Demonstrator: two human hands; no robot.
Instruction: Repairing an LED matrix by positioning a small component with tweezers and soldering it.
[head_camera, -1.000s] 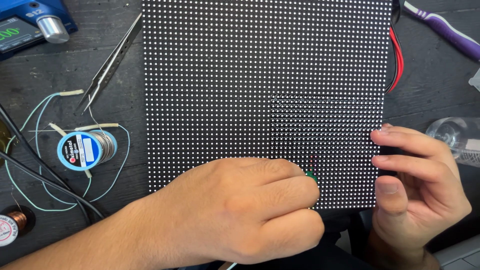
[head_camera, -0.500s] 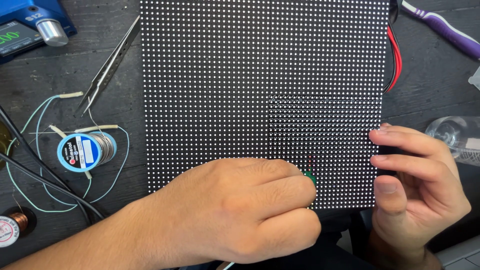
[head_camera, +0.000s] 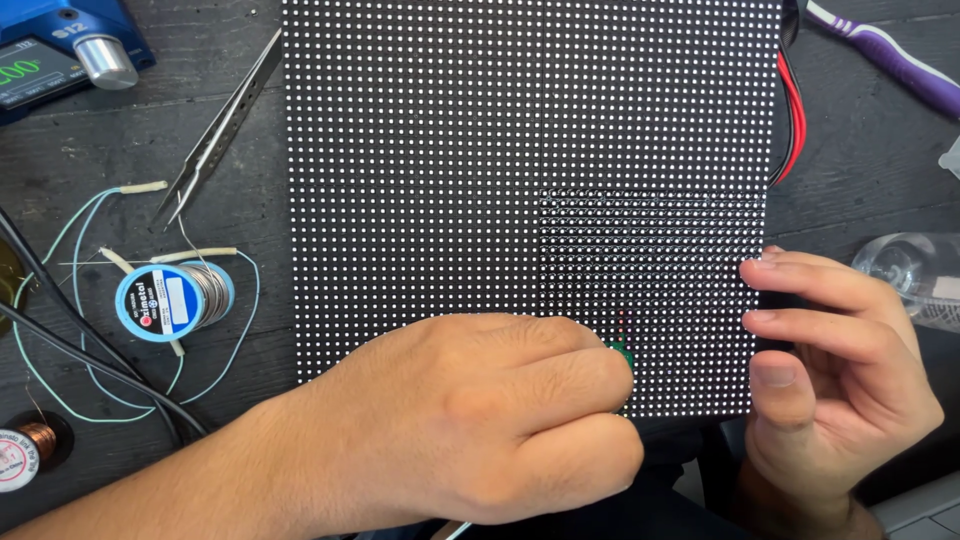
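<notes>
Resting fisted on LED panel (head_camera: 480, 180) – left hand (head_camera: 480, 420) | right hand (head_camera: 840, 370) – fingers half-curled, touching panel's right edge

Well left of the grip, a solder spool (head_camera: 172, 301) lies on the dark tabletop (head_camera: 90, 150) among pale green wires (head_camera: 60, 235), with tweezers (head_camera: 222, 130) and a blue device (head_camera: 60, 55) beyond it. A copper wire coil (head_camera: 25, 447) sits at the far left edge. Up right of the grip lie a purple toothbrush (head_camera: 885, 55) and a clear bottle (head_camera: 915, 275).
</notes>
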